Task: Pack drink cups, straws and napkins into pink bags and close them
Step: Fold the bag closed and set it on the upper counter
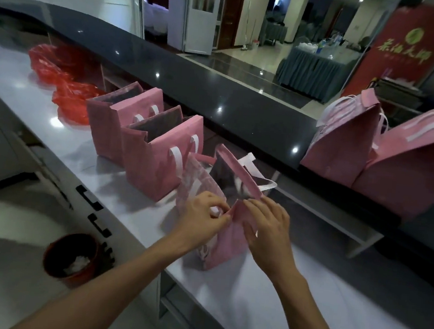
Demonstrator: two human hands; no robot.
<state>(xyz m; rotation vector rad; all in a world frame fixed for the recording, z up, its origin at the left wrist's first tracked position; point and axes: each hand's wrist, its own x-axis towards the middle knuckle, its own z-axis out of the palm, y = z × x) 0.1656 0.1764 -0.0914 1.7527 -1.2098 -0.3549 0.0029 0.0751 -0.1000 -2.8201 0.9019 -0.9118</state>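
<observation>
The near rim of a pink bag (226, 235) on the white counter (304, 294) is pinched by the left hand (203, 218) and right hand (267, 234); if tugged unevenly, the rim could be torn or the bag tipped into the open bag (157, 163) beside it.

We cannot identify the contents of the nearest pink bag (226, 235): the interior is dark and blurred, showing only a pale patch. The left hand (202, 220) and right hand (267, 232) cover its near rim, and the fingertips blur into the paper. We see no interior detail in the two open bags (143, 140) behind it. The closed bags (372, 151) on the dark counter (218, 94) conceal their contents. The white scraps in the red bin (70, 259) are too blurred to name. The banner (407, 50) is cut off below by those bags.
</observation>
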